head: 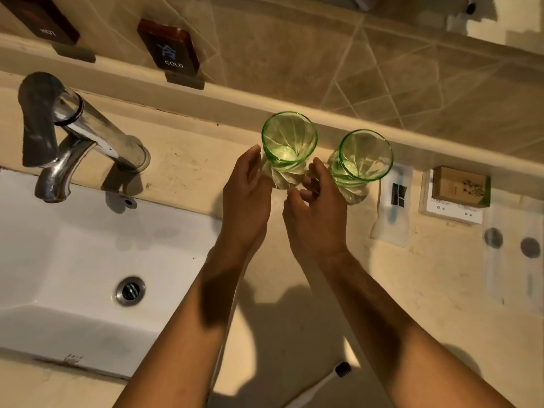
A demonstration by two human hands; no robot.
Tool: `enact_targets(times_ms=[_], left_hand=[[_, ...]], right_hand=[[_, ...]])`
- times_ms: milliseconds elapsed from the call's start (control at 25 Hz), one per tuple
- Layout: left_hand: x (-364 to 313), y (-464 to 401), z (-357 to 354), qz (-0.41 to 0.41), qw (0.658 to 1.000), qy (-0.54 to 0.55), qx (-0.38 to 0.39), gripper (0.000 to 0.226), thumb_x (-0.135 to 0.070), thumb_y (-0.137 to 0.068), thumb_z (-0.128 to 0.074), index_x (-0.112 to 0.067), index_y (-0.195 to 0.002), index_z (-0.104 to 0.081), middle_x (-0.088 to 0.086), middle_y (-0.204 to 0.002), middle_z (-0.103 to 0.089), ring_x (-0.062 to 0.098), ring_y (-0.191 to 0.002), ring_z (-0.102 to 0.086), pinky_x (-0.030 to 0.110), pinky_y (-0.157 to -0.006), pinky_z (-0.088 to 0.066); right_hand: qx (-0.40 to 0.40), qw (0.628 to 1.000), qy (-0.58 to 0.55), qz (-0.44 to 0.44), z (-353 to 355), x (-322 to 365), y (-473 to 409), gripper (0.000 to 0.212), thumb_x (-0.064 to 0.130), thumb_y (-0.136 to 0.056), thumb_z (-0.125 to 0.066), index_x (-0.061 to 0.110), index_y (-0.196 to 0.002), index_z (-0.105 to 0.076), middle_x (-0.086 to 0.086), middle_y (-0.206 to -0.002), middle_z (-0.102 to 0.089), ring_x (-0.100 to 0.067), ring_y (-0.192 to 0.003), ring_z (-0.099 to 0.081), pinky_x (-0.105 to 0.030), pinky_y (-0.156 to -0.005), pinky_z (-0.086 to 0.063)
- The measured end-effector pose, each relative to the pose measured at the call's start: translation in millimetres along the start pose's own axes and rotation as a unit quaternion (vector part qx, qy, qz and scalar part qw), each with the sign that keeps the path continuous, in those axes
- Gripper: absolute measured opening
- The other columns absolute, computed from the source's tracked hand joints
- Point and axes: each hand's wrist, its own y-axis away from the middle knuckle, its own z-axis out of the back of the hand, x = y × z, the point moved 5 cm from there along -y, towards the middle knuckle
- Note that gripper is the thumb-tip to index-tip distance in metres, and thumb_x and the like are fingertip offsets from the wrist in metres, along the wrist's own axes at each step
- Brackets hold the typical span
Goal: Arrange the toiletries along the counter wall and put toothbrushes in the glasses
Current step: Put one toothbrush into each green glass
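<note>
- Two green glasses stand near the counter wall: left glass (290,148), right glass (365,163), both empty.
- Left hand (245,198) and right hand (316,213) cup the left glass, fingers loosely curled; a firm grip is unclear.
- Step, I judge: placing glasses.
- Next: fetch the toothbrush (321,384) lying near the counter's front.

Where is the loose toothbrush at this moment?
In the head view, the toothbrush lies on the counter at the bottom edge, between the person's forearms, bristles pointing up-right, well short of the two green glasses by the wall.
</note>
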Motion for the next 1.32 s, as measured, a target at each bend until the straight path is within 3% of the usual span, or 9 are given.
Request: enact_targets(times_ms=[120,240,400,520,760,960,1120,1240,1320], left_hand=[[22.0,37.6,1.4,-0.155,0.969,-0.191,0.026,0.038,-0.006,-0.099,-0.049,-0.011,-0.136,-0.058,0.002,-0.14,-0.06,0.008,-0.125,-0.055,0.018,-0.106,-0.045],[52.3,85.8,-3.9,-0.204,0.929,-0.3,0.065,0.037,-0.006,-0.098,-0.048,-0.005,-0.133,-0.059,0.011,-0.148,-0.052,0.023,-0.142,-0.045,0.044,-0.113,-0.043],[65.0,137.3,-6.9,-0.298,0.862,-0.399,0.09,0.041,-0.008,-0.097,-0.051,-0.001,-0.138,-0.058,0.021,-0.153,-0.046,0.037,-0.148,-0.034,0.054,-0.119,-0.031],[66.0,144.4,-10.0,-0.269,0.833,-0.468,0.12,0.046,-0.017,-0.099,-0.048,-0.004,-0.142,-0.054,0.02,-0.156,-0.043,0.039,-0.148,-0.031,0.053,-0.122,-0.026],[66.4,142.8,-13.1,-0.253,0.822,-0.497,0.116,0.05,-0.018,-0.093,-0.045,-0.003,-0.14,-0.053,0.021,-0.155,-0.043,0.039,-0.147,-0.032,0.052,-0.122,-0.023],[65.9,145.0,-11.2,-0.275,0.828,-0.476,0.109,0.046,-0.018,-0.097,-0.044,-0.003,-0.139,-0.053,0.02,-0.154,-0.045,0.038,-0.147,-0.033,0.053,-0.12,-0.025],[65.2,143.6,-13.7,-0.271,0.832,-0.476,0.086,0.041,-0.014,-0.094,-0.049,-0.001,-0.131,-0.058,0.022,-0.145,-0.051,0.04,-0.139,-0.042,0.052,-0.116,-0.031],[51.0,128.1,-20.7,-0.254,0.848,-0.46,0.062,0.027,-0.014,-0.09,-0.047,0.003,-0.106,-0.06,0.022,-0.119,-0.057,0.042,-0.11,-0.053,0.052,-0.097,-0.044],[44.5,109.3,-28.3,-0.228,0.845,-0.481,0.05,0.037,-0.018,-0.092,-0.046,0.006,-0.117,-0.056,0.026,-0.127,-0.054,0.045,-0.118,-0.05,0.054,-0.106,-0.039]], right_hand=[[0.001,0.998,0.061,0.014,32.1,-8.1,37.1,0.039,0.021,-0.093,-0.063,0.028,-0.131,-0.058,0.011,-0.118,-0.065,0.003,-0.098,-0.063,-0.01,-0.083,-0.051],[0.009,0.991,0.128,0.026,71.3,-25.7,77.1,0.027,0.019,-0.094,-0.064,0.025,-0.121,-0.065,0.011,-0.111,-0.066,0.006,-0.095,-0.061,-0.007,-0.082,-0.048],[-0.045,0.986,0.158,0.029,135.6,-50.0,136.2,0.019,0.011,-0.091,-0.069,0.019,-0.109,-0.07,0.008,-0.098,-0.067,-0.003,-0.086,-0.065,-0.01,-0.074,-0.048],[-0.096,0.972,0.212,-0.024,194.4,-69.8,182.0,0.016,0.016,-0.091,-0.07,0.023,-0.106,-0.07,0.01,-0.091,-0.066,-0.001,-0.078,-0.062,-0.003,-0.066,-0.042],[-0.164,0.933,0.286,-0.144,271.0,-114.8,257.6,0.014,0.03,-0.091,-0.069,0.024,-0.103,-0.069,0.003,-0.091,-0.066,-0.013,-0.07,-0.059,-0.03,-0.066,-0.045],[-0.041,0.886,0.346,-0.305,265.9,-149.8,292.2,0.018,0.044,-0.089,-0.066,0.027,-0.087,-0.061,0.003,-0.08,-0.063,-0.022,-0.073,-0.059,-0.031,-0.065,-0.045],[-0.029,0.913,0.316,-0.255,251.2,-152.0,280.1,0.019,0.033,-0.093,-0.066,0.024,-0.078,-0.061,0.006,-0.075,-0.064,-0.008,-0.065,-0.056,-0.022,-0.056,-0.038],[-0.021,0.948,0.258,-0.186,237.0,-124.9,236.8,0.015,0.033,-0.092,-0.069,0.026,-0.08,-0.066,0.013,-0.072,-0.064,0.001,-0.065,-0.059,-0.017,-0.062,-0.047],[-0.037,0.966,0.217,-0.132,226.2,-90.2,193.2,0.015,0.032,-0.09,-0.071,0.023,-0.079,-0.067,0.012,-0.069,-0.065,0.0,-0.064,-0.061,-0.016,-0.062,-0.047]])
